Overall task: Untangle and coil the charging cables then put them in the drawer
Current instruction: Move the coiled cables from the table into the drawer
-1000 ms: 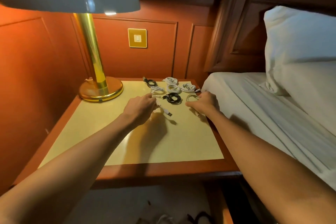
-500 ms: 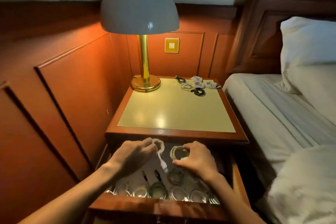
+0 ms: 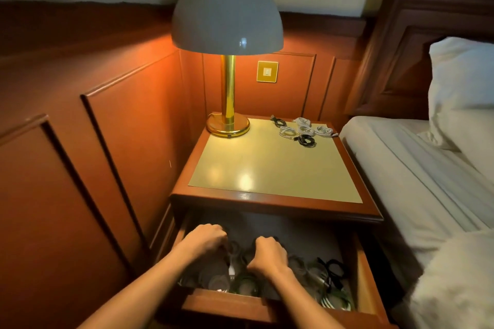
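**Lots of cables put away, a few more to go**

The drawer (image 3: 227, 300) is pulled open, low down and in front of the lamp (image 3: 227, 61). Both hands are inside it.

The left hand (image 3: 205, 242) has its fingers curled tight. A white cable (image 3: 232, 270) hangs down from under it, with the plug at the bottom, so this hand looks like it is holding that cable. The right hand (image 3: 268, 254) is just beside it, on the side away from the lamp's wall. Its fingers are curled down too. What is under them is hidden, so I cannot tell if it holds a cable or is just pressing one down.

Many rolled-up cables in the drawer (image 3: 331, 275) already lie along the front and on the bed side. Some are white, some black, and some look green. It is dark in there, so I cannot count them.

The job is not done yet. A small bunch of rolled cables on the table (image 3: 302, 129) sits just to the bed side of the lamp's gold foot, at the back of the table top (image 3: 267, 168). Most are white and two are black. They look neat and rolled already.

I think what is left is to let go of the cables in hand, then carry that last bunch from beside the lamp down into the drawer. I would guess the job is more than half done.
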Action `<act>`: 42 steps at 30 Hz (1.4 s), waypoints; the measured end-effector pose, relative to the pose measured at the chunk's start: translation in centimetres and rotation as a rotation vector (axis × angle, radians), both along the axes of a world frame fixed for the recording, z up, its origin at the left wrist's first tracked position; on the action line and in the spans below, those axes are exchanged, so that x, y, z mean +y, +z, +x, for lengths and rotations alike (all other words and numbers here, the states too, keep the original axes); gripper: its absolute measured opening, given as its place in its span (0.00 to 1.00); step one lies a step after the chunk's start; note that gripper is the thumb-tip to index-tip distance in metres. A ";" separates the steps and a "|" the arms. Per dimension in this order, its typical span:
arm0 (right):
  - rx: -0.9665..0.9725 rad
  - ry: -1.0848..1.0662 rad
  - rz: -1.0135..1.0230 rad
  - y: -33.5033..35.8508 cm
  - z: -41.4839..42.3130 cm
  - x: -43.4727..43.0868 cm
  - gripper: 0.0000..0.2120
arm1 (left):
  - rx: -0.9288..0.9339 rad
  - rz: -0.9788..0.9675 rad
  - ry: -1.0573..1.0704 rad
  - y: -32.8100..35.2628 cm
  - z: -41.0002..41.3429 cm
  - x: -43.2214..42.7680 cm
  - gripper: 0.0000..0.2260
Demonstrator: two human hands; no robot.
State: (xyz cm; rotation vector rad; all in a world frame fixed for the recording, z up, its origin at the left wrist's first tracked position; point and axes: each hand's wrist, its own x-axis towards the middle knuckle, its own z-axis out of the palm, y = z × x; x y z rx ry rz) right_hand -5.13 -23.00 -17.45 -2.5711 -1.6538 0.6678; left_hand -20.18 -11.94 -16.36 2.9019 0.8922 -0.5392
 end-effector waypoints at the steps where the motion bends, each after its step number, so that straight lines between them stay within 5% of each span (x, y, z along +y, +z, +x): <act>1: 0.004 0.007 -0.001 -0.1 0.1 0.0 0.16 | 0.030 -0.003 -0.001 -0.3 0.2 0.2 0.15; 7: 0.051 0.134 0.031 3.5 2.1 -0.1 0.29 | 0.053 -0.030 -0.055 1.9 1.4 0.1 0.13; 13: 0.230 0.022 0.309 12.8 12.1 4.8 0.14 | -0.147 -0.428 -0.024 11.6 7.3 2.6 0.10; 18: 0.068 -0.337 0.483 12.8 21.9 13.5 0.34 | -0.523 -0.068 0.246 11.5 17.8 10.6 0.11; 22: 0.029 -0.412 0.361 10.5 26.2 18.1 0.41 | -0.514 0.168 0.254 9.8 24.8 16.2 0.20; 30: 0.022 -0.538 0.476 7.3 27.4 21.7 0.35 | -0.367 0.173 0.099 7.1 29.9 21.8 0.27; 35: 0.040 -0.580 0.475 7.6 27.1 21.6 0.30 | -0.483 0.125 0.197 7.0 30.1 22.3 0.27; 42: 0.047 -0.579 0.514 7.3 27.3 21.3 0.32 | -0.468 0.223 0.133 7.2 30.3 22.2 0.12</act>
